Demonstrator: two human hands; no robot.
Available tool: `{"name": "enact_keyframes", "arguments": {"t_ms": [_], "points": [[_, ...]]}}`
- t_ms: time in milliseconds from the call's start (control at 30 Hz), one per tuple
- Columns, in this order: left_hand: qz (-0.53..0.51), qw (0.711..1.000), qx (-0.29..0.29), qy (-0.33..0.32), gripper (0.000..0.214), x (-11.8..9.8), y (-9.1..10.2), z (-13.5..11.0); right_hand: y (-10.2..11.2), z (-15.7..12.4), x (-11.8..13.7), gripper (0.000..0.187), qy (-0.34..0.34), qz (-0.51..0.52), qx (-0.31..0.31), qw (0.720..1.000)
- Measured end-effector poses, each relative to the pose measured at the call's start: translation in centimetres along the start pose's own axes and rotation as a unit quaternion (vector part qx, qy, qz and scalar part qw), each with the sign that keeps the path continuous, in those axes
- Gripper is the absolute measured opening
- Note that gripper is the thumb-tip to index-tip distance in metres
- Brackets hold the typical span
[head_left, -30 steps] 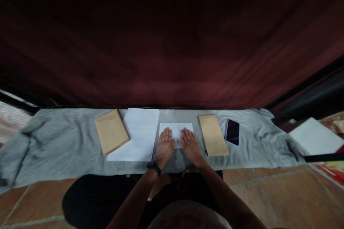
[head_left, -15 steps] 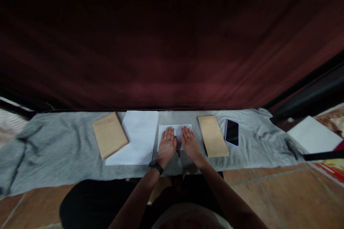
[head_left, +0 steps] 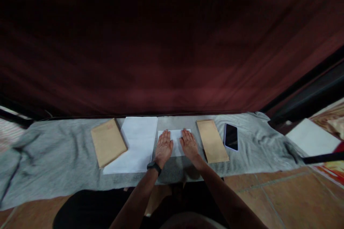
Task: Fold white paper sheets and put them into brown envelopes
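Note:
A small white sheet of paper (head_left: 176,143), perhaps folded, lies on the grey cloth right in front of me. My left hand (head_left: 164,146) rests flat on its left part, fingers stretched out, with a dark band on the wrist. On its right part lies my right hand (head_left: 189,144), also flat with the fingers extended. Bare paper shows between the two hands. Just left of my left hand is larger white paper (head_left: 137,146), partly covered by a brown envelope (head_left: 109,143). Beside my right hand lies a narrower brown envelope (head_left: 213,141).
A phone (head_left: 231,137) lies right of the narrow envelope. The grey cloth (head_left: 61,154) covers the long narrow surface, with a dark red curtain (head_left: 172,78) behind it. A white flat item (head_left: 313,136) sits at the far right, near black bars. Tiled floor (head_left: 271,193) shows below.
My left hand has slid slightly left across the small paper, so the gap between my hands is wider. The whole view has shifted a little as my head tilted.

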State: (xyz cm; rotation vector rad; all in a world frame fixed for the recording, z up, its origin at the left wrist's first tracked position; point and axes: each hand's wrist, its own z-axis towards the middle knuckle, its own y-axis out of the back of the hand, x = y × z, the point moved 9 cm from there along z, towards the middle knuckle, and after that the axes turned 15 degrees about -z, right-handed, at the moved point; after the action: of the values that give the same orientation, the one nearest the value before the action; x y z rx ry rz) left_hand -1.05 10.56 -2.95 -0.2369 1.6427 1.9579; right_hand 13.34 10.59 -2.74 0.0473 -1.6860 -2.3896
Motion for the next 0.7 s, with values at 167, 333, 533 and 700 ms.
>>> {"name": "enact_keyframes", "arguments": {"t_ms": [167, 333, 533, 700], "points": [[0.006, 1.000, -0.023, 0.013, 0.058, 0.4, 0.8, -1.3, 0.7, -1.7, -2.9, 0.051, -0.089, -0.009, -0.030, 0.996], [0.008, 0.999, -0.044, 0.004, 0.059, -0.5, 1.3, -3.4, 0.9, -2.9, -4.9, 0.050, -0.204, 0.122, -0.002, 0.971], [0.015, 0.999, -0.033, -0.003, 0.058, -1.1, 1.6, -4.8, 1.6, -2.2, -6.2, 0.027, -0.285, 0.262, 0.054, 0.921], [-0.011, 0.999, -0.010, -0.041, 0.071, -4.2, 2.5, -5.7, 2.9, -1.8, -5.6, 0.026, -0.266, 0.370, 0.092, 0.886]]}}
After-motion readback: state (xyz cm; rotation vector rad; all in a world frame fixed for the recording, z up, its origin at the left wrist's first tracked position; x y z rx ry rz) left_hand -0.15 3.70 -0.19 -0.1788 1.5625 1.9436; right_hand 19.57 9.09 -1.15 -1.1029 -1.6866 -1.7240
